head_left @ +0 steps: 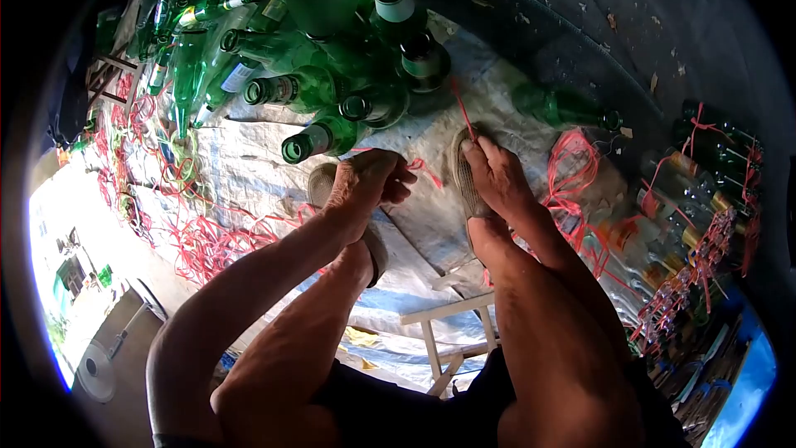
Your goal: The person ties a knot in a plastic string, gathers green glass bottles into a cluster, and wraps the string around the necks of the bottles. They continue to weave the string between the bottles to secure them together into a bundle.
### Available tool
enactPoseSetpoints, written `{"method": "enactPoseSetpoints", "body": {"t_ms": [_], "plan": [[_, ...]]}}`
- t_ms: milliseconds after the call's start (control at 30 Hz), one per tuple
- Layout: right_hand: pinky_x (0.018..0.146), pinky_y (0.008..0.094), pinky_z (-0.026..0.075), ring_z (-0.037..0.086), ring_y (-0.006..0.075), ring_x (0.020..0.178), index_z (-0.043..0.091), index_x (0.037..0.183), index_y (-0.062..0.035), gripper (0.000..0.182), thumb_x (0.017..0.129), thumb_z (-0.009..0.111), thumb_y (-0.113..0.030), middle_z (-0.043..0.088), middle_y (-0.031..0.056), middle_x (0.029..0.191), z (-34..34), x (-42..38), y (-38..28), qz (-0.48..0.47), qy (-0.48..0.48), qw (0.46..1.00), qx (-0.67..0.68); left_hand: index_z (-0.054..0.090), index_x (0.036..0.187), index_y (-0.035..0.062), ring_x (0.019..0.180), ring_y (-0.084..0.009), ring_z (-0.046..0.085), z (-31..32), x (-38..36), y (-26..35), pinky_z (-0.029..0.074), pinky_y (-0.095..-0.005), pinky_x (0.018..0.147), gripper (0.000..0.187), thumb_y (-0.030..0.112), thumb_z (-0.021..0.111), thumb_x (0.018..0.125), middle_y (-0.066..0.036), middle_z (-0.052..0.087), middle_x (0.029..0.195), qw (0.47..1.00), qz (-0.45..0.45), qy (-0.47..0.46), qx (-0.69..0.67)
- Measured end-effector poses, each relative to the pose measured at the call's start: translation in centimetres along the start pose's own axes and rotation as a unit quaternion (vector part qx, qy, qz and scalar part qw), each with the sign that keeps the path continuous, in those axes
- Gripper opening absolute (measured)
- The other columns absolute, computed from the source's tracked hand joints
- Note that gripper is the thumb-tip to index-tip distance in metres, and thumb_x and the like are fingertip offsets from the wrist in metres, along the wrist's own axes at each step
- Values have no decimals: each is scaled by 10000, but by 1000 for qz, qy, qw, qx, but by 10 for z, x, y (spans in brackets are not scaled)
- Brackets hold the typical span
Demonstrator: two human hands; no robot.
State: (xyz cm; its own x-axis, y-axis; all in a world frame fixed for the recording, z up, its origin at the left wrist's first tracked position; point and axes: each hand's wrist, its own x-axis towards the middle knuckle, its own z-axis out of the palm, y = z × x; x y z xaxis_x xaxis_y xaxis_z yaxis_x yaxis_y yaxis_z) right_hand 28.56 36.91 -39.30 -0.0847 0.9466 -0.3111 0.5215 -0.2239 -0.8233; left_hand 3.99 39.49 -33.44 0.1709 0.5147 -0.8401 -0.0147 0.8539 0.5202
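Observation:
My left hand (369,181) is curled closed over the left shoe (320,186), with pink plastic string (427,171) coming out beside its fingertips. Just above the right shoe (466,182), my right hand (496,172) pinches a taut pink string (461,104) that runs up toward the standing bottles. The nearest green glass bottle (319,139) leans with its mouth toward me, a little above my left hand. Behind it, more green bottles (303,87) are crowded together, some upright and some tilted. Whether the string circles them is hidden.
One green bottle (568,108) lies on its side at right. Tangled pink string (220,245) covers the floor sheet (240,145) at left, and a loose coil (572,162) lies at right. Clear bottles (663,241) are bundled beyond it. A wooden stool frame (448,309) stands between my legs.

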Motion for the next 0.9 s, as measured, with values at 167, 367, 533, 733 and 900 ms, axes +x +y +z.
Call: {"method": "enactPoseSetpoints", "body": {"t_ms": [167, 367, 533, 733, 900], "plan": [[730, 454, 498, 637, 451, 829, 627, 1057, 12, 350, 1062, 522, -321, 641, 278, 856, -4, -3, 4, 24, -7, 999, 32, 682, 1034, 50, 753, -153, 665, 35, 12, -9, 561, -321, 713, 279, 300, 564, 1060, -79, 737, 939, 993, 24, 59, -103], [768, 438, 499, 652, 416, 828, 626, 1063, 25, 366, 1057, 514, -324, 652, 260, 878, -21, -4, -18, 26, -66, 993, 98, 678, 1055, 56, 837, -151, 688, 66, 34, -21, 557, -304, 749, 273, 315, 594, 1048, -68, 744, 996, 975, 74, 82, -193], [818, 409, 511, 669, 373, 909, 650, 1048, 6, 306, 1051, 464, -235, 692, 207, 967, -21, -6, -10, -107, -119, 987, -4, 675, 1105, 26, 884, -195, 705, 89, 56, -24, 560, -319, 800, 276, 287, 601, 1052, -110, 747, 1049, 941, 135, 101, -293], [868, 376, 513, 690, 282, 974, 667, 1107, -15, 327, 1060, 423, -227, 719, 174, 1029, -24, -10, 3, 34, -201, 978, 48, 668, 1080, 2, 857, -195, 719, 126, 50, -37, 571, -300, 777, 261, 252, 592, 1063, -127, 761, 991, 924, 87, 84, -363], [799, 437, 544, 703, 363, 939, 655, 1083, -30, 228, 1027, 462, -139, 708, 177, 1024, -33, -9, 22, -100, -187, 974, -83, 690, 1122, 17, 787, -141, 667, 128, 62, -32, 519, -261, 674, 268, 261, 593, 1067, -67, 739, 965, 930, 127, 58, -341]]}}
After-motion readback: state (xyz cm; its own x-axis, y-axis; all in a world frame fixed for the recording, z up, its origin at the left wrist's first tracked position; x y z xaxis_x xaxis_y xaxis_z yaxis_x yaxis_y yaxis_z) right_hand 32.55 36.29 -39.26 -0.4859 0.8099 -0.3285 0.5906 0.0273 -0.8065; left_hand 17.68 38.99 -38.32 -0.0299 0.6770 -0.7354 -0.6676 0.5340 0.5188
